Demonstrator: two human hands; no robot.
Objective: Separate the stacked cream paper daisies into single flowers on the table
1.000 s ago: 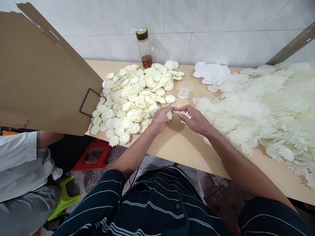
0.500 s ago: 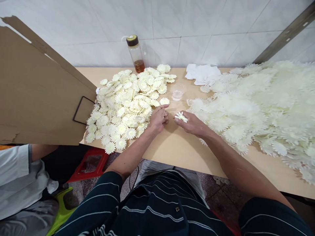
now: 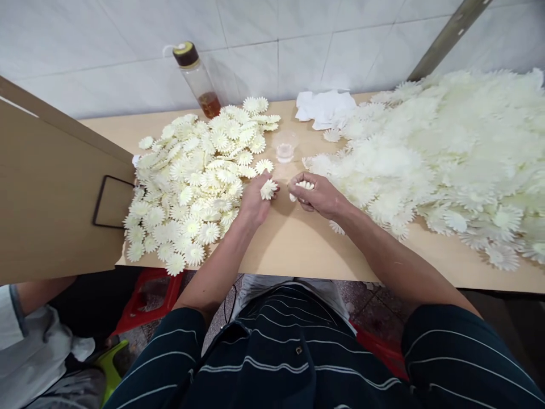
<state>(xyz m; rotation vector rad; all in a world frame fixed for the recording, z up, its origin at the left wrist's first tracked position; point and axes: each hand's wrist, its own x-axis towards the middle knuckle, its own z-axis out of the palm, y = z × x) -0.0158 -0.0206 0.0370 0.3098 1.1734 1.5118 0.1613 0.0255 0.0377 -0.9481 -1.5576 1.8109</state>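
Note:
A cream daisy-like artificial flower head (image 3: pixel 268 189) is between the fingers of my left hand (image 3: pixel 254 203), its petals facing up. My right hand (image 3: pixel 320 195) is pinched around pale petals (image 3: pixel 305 185); whether they belong to one flower head or a small stack I cannot tell. The two hands are a short gap apart over the table. Left of them lies a heap of cream flower heads (image 3: pixel 191 176) with yellowish centres. To the right spreads a larger pile of paler, translucent-looking petal pieces (image 3: pixel 426 159). A small clear dish (image 3: pixel 285 152) stands just beyond my hands.
A bottle (image 3: pixel 199 82) with brown liquid stands by the tiled wall. White crumpled paper (image 3: pixel 326 108) lies at the back of the table (image 3: pixel 293 250). A cardboard box (image 3: pixel 51 199) borders the left side. Below it, another person's sleeve (image 3: pixel 8 315) and a red stool (image 3: pixel 147 298) show.
My view has turned to the right. A flower head now shows in my left hand, where none was visible before. My right hand has turned, its grip still on petals.

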